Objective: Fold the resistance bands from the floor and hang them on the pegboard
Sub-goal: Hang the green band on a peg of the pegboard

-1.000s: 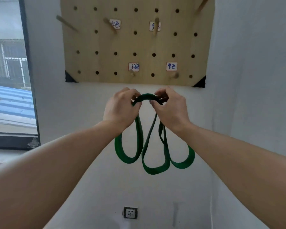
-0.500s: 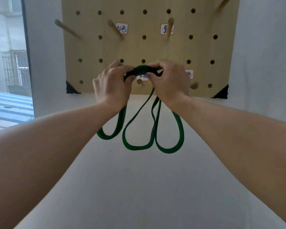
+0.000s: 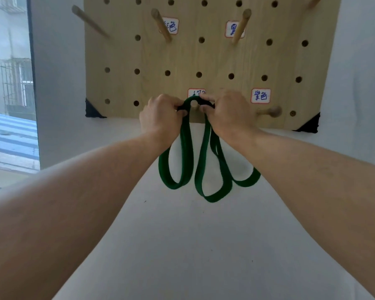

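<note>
A green resistance band (image 3: 204, 161), folded into several hanging loops, is held up against the wooden pegboard (image 3: 204, 57). My left hand (image 3: 160, 115) grips the top of the fold on the left side and my right hand (image 3: 227, 113) grips it on the right. The top arc of the band curves over a short wooden peg (image 3: 194, 103) in the board's bottom row, under a white label. The loops dangle in front of the white wall below the board.
Several other wooden pegs stick out of the board: one at the lower right (image 3: 271, 111) under a label (image 3: 260, 95), and longer ones along the top (image 3: 161, 24) (image 3: 240, 24) (image 3: 89, 20). A window (image 3: 11, 83) lies at the left.
Both hands have carried the folded band up from below the board to the bottom-row peg, and its top arc now sits around that peg. The camera has moved closer to the board.
</note>
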